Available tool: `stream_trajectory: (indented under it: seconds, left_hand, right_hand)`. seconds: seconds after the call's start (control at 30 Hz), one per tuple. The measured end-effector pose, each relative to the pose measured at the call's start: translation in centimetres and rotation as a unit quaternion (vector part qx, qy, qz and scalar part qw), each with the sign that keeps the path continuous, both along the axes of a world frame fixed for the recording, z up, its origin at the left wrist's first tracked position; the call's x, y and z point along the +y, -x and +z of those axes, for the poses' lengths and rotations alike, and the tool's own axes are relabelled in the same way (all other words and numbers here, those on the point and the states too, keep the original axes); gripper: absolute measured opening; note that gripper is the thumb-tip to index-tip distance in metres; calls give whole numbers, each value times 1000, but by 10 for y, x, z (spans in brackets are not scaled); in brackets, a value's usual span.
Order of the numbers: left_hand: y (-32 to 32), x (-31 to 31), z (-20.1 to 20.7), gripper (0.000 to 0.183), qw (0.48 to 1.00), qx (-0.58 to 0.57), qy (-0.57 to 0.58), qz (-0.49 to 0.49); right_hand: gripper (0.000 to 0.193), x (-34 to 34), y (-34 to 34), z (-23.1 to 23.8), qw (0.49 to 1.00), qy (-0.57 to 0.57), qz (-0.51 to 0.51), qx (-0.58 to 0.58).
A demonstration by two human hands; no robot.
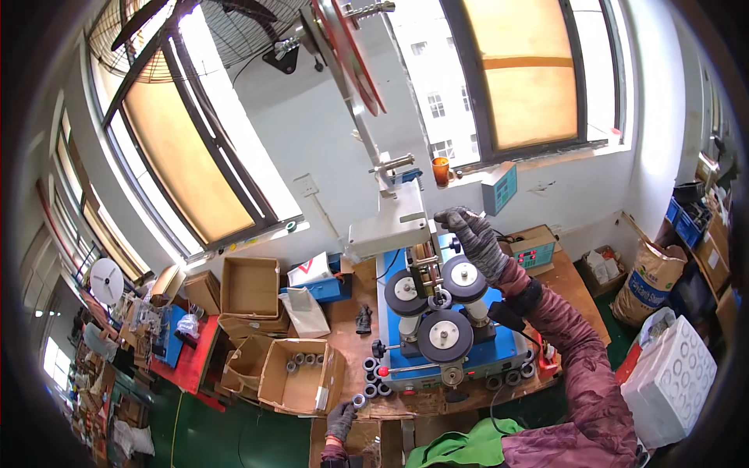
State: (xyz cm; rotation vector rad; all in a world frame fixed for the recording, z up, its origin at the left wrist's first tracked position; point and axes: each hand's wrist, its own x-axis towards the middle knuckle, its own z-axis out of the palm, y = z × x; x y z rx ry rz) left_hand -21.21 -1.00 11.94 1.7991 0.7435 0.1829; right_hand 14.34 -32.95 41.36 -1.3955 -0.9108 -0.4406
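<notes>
A machine (499, 347) with a blue base stands on the wooden bench, with three black rollers (445, 335) on top. Between the rollers sits a grey ring (439, 299), under the pale machine head (394, 226). My right hand (477, 243), in a grey knit glove, is raised beside that head with its fingers curled; what they grip is hidden. Low at the bench's front edge, my left hand (341, 422), gloved too, has its fingertips closed at a loose ring (359, 401). Several more rings (371, 377) lie just beyond it, left of the machine.
An open cardboard box (300, 390) with several rings stands left of my left hand. More rings (512, 378) lie at the machine's front right. A control box (534, 251) with a red display sits behind my right arm. A dark glove (363, 319) lies on the bench.
</notes>
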Motion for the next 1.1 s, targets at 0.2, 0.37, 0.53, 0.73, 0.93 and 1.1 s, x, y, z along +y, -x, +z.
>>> stream_trajectory:
  seconds: [0.2,0.37,0.53,0.73,0.93,1.1]
  left_hand:
    - [-28,-5,20,26,997,-52,-5,-65]
    - [-51,-23,49,26,991,-59,-12,-118]
    - [-62,-46,79,24,986,-66,-4,-154]
    - [-106,-74,120,22,963,-148,-39,-224]
    - [-154,-139,182,25,946,-212,48,-240]
    - [-165,-160,162,21,937,-163,152,-269]
  right_hand:
    - [23,15,29,44,992,-22,-93,-78]
    - [16,36,34,65,984,9,-129,-120]
    - [10,5,45,45,991,124,-38,39]
    - [6,14,62,0,982,106,102,118]
    - [8,12,77,-102,953,200,124,190]
    - [12,-9,130,-169,910,295,101,272]
